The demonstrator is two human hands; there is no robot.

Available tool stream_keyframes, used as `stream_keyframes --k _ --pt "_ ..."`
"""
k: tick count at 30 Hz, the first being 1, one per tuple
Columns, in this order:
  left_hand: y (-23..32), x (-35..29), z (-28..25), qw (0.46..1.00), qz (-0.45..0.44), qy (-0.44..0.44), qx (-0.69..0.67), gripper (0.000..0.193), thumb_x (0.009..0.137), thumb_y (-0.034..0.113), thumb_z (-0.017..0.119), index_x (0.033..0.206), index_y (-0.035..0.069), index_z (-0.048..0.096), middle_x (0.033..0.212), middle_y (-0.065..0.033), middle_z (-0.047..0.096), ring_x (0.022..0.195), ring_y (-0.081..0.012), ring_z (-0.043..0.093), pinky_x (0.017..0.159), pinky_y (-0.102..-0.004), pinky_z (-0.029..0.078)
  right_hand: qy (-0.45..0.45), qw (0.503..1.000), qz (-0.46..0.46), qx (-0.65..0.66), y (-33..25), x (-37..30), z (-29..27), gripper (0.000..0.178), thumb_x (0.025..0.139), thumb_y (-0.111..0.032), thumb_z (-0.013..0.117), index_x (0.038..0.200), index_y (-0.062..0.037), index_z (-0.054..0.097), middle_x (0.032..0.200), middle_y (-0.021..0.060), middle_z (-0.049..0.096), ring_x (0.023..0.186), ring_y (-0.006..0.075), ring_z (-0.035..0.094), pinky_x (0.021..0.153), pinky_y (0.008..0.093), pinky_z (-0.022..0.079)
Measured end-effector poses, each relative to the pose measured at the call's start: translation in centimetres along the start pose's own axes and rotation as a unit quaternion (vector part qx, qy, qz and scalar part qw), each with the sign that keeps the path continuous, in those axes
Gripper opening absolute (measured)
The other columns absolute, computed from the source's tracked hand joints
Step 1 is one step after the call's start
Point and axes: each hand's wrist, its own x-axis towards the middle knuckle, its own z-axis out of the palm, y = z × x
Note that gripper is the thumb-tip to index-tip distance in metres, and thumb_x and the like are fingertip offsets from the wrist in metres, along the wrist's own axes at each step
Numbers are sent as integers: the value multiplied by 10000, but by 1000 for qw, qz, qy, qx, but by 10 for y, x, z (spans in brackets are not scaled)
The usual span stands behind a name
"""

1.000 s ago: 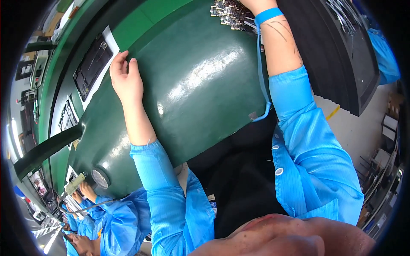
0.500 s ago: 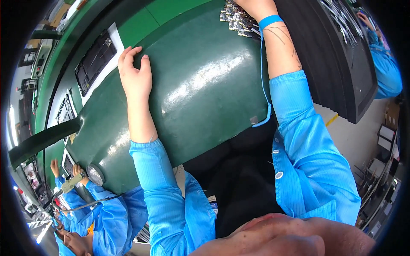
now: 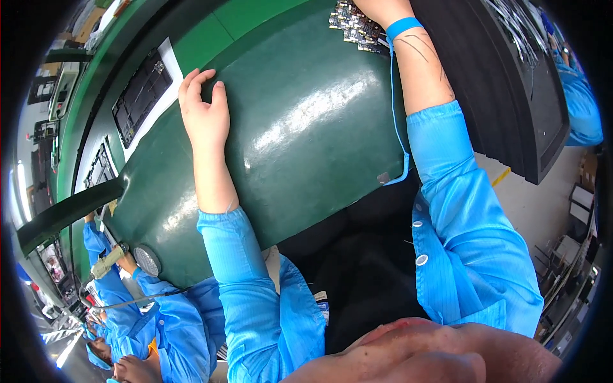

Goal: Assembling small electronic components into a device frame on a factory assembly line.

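The left hand, upper left, has spread wider, empty, seemingly leaving handling to the right hand beside top-edge circuit boards, whose grip I can't make out.

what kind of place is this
Probably an electronics assembly workshop: small circuit boards heaped on a green bench, a corded blue wrist strap, and a co-worker in a blue smock.
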Motion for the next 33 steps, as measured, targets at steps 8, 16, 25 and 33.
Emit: stream_keyframes --k 8,16,25,33 --pt "3 2 0 1000 -14 -7 -4 231 921 156 691 1143 99 719 1423 -129 564 1316 -310 559 1065 -395 477 193 955 -182 131 -30 -5 4 165 906 -129 611 901 3 711 926 245 698 929 431 667 844 483 540" --pt "-3 7 6 916 -50 -26 -397 239 1012 126 580 1183 -3 686 1012 -83 723 1003 -188 674 914 -310 514 -148 908 -239 309 -130 -109 40 115 925 -167 703 987 -70 696 898 90 708 791 205 693 711 339 551" --pt "11 0 16 931 -67 -120 -340 231 1017 123 638 1187 -28 680 975 -24 684 833 -93 600 755 -235 492 -277 864 -189 376 -112 -109 69 161 918 -147 716 1051 -57 732 964 92 744 865 194 711 755 316 560" --pt "10 5 22 956 -102 -83 -263 151 991 106 670 1101 22 730 954 -10 650 722 -69 582 672 -218 486 -170 896 -243 332 -99 -92 72 163 897 -108 701 1046 -47 725 947 106 744 874 233 727 802 336 588"
